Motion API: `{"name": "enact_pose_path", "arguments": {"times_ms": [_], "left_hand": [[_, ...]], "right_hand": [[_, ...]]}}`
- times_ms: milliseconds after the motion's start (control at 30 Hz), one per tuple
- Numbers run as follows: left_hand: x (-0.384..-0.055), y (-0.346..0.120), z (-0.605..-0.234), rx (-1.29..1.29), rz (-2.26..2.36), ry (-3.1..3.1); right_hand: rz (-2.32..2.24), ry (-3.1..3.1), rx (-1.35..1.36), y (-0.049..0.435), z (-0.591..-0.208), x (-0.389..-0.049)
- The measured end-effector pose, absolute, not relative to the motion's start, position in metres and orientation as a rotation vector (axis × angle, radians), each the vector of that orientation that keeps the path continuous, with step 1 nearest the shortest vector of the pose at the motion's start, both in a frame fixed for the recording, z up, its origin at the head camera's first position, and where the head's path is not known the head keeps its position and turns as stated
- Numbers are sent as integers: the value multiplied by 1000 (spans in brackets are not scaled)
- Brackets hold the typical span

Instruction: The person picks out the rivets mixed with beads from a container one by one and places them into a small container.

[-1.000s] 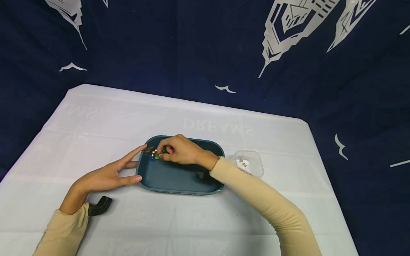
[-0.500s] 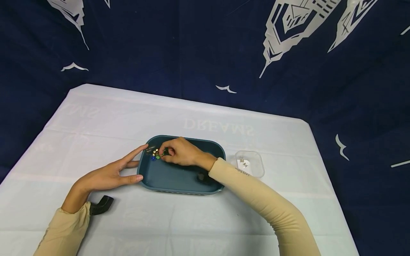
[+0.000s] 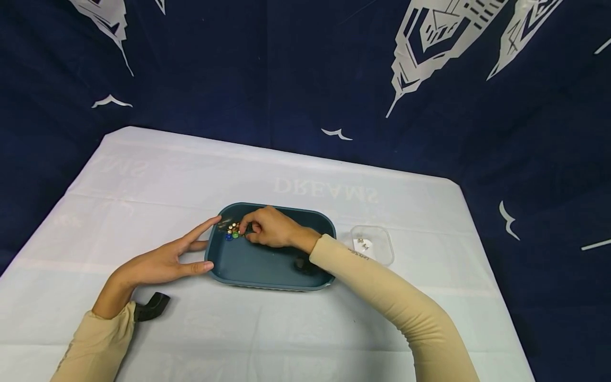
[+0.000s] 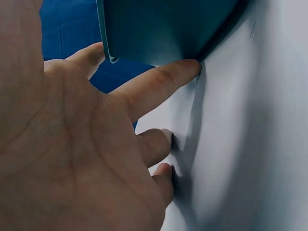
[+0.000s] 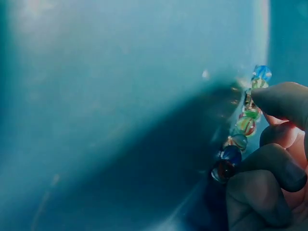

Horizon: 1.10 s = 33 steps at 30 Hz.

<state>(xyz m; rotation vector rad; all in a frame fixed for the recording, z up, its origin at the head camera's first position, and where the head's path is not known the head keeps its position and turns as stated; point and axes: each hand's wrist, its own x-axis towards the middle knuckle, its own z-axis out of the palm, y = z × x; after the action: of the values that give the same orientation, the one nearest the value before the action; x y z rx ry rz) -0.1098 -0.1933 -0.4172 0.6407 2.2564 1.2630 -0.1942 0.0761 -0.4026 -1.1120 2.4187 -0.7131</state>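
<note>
Beads [image 5: 246,126], about eight — right grip [image 3: 275,227] touching, hold unclear; left grip [image 3: 162,262] spread against one tray [image 3: 267,269].

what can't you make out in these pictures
Beads, right wrist view: partly hidden by the right hand, so no sure count.
Pieces in the clear box, head view: too small to identify.
Tray, left wrist view: cut off by the top edge.

Looks like a staged indoor work spot, though the kind of room cannot be told; a table [image 3: 429,212] draped in white; behind the table and at both its sides, a dark blue curtain [image 3: 229,69] printed with pale towers [image 3: 436,40] and birds [image 3: 337,133].
</note>
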Motion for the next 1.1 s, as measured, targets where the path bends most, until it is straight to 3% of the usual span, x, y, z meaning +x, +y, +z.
{"name": "enact_pose_path", "arguments": {"times_ms": [1100], "left_hand": [[-109, -191, -416, 650, 1255, 2267]], "right_hand": [[-600, 2451, -1086, 78, -402, -193]]}}
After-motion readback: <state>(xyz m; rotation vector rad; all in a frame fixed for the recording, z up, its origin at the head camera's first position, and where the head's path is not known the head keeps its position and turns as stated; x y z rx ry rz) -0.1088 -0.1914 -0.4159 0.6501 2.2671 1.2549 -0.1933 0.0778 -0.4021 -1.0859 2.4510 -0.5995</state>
